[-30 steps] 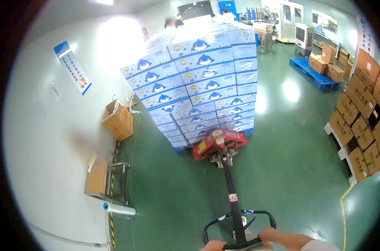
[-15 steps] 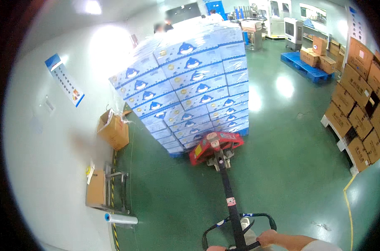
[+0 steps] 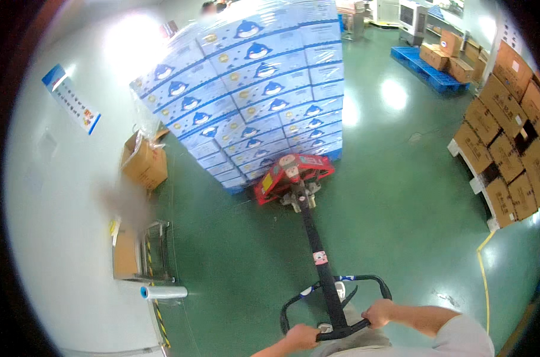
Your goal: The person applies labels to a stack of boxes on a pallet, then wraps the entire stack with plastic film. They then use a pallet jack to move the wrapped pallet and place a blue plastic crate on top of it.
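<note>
Both of my hands grip the black loop handle (image 3: 384,287) of a pallet jack. My left hand (image 3: 303,337) is closed round the handle's near left part. On the near right side my right hand (image 3: 378,313) wraps the bar, its thumb close to the black lever. From the handle a long dark shaft (image 3: 319,238) leads away to the red pallet jack body (image 3: 291,175). Beyond it rises a tall load of pale blue cartons (image 3: 264,89) with whale prints, wrapped in clear film, on a blue pallet. The load hides the forks.
Left, along the wall, stand an open cardboard box (image 3: 144,163), a metal-framed stand (image 3: 157,250) and a roll of clear film (image 3: 166,292). Right, brown cartons (image 3: 505,152) are stacked on a pale pallet. Farther back, a blue pallet (image 3: 421,70) bears boxes.
The whole scene has shifted up and slightly left in view. My left hand, barely visible before at the lower edge, now shows on the handle; my right hand keeps its hold.
</note>
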The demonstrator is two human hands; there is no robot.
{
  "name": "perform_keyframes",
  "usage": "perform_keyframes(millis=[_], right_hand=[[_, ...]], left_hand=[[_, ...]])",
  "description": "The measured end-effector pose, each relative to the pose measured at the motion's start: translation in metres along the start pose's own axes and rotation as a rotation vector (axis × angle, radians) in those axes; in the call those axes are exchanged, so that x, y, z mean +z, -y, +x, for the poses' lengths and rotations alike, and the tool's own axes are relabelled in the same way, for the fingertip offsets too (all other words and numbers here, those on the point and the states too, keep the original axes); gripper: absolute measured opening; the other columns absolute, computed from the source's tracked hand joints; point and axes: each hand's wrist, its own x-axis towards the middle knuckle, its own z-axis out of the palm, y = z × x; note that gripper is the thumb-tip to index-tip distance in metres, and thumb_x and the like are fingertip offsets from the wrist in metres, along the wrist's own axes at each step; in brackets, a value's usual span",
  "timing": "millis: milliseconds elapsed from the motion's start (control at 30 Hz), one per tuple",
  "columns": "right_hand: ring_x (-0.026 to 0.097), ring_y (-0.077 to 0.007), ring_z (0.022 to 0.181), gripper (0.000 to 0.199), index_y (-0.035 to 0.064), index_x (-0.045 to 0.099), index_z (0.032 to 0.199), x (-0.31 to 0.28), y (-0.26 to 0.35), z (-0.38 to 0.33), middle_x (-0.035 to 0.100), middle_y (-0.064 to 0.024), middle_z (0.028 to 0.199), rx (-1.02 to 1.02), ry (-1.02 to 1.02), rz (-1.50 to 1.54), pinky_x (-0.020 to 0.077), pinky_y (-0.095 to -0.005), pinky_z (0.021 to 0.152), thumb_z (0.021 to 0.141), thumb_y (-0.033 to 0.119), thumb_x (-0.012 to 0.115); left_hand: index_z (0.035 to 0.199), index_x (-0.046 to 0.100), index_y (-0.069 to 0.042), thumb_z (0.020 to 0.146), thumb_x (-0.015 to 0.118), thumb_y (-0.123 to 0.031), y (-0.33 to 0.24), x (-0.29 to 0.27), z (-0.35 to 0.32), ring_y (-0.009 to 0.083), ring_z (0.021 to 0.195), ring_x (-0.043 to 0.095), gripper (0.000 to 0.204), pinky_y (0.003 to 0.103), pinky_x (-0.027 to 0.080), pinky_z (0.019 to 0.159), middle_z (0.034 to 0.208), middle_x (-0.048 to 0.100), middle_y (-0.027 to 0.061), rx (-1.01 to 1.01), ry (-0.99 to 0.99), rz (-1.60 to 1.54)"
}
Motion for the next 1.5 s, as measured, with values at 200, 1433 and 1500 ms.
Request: perform_keyframes(millis=[200, 1433, 1500], right_hand=[[0.066, -0.0377, 0.081, 0.04, 0.0153, 0.061, 0.107, -0.088, 0.015, -0.019, 0.068, -0.0154, 0.085, -0.027, -0.034, -0.074, 0.0524, -0.0507, 0.068, 0.078, 0.044, 0.061], [0.065, -0.0373, 0.092, 0.033, 0.0133, 0.059, 0.109, 0.007, 0.014, 0.039, 0.068, -0.0147, 0.093, 0.015, 0.21, 0.063, 0.053, -0.0492, 0.075, 0.082, 0.032, 0.055], [0.066, -0.0379, 0.088, 0.032, 0.0136, 0.06, 0.106, -0.028, 0.008, 0.013, 0.068, -0.0145, 0.09, -0.07, 0.059, 0.024, 0.0534, -0.0495, 0.072, 0.081, 0.033, 0.056]], left_hand=[[0.096, 0.063, -0.014, 0.079, 0.059, -0.038, -0.002, -0.081, -0.029, 0.0359, 0.082, 0.065, 0.03, 0.049, 0.051, 0.073, 0.086, 0.067, 0.0138, -0.154, 0.095, 0.046], [0.098, 0.062, -0.014, 0.08, 0.057, -0.036, 0.044, 0.057, 0.007, 0.0369, 0.088, 0.064, 0.029, 0.049, 0.05, 0.076, 0.089, 0.068, 0.0126, -0.13, 0.28, -0.049], [0.099, 0.062, -0.015, 0.079, 0.058, -0.036, 0.027, -0.038, -0.009, 0.037, 0.086, 0.064, 0.029, 0.05, 0.051, 0.074, 0.088, 0.068, 0.0119, -0.079, 0.212, 0.007]])
